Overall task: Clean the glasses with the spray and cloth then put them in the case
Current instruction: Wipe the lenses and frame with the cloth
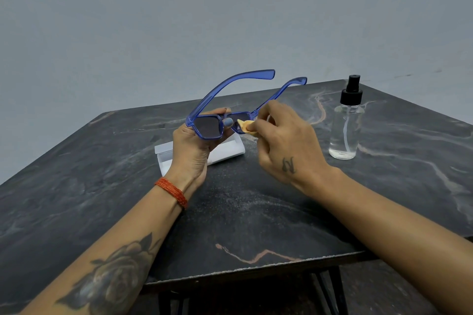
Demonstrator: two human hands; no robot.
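Blue-framed glasses [207, 126] with dark lenses are held up above the table, their arms unfolded and pointing away from me. My left hand [191, 148] grips the frame at the bridge, thumb on the front. My right hand [284, 140] pinches a small yellow cloth [246, 126] against the right lens. A white case [225, 152] lies open on the table just behind and below my left hand, partly hidden by it. The clear spray bottle [346, 125] with a black nozzle stands upright to the right.
The dark marbled table [243, 212] has its front edge near me and its right corner beyond the bottle. A plain grey wall [230, 20] rises behind it. Black table legs show below the front edge.
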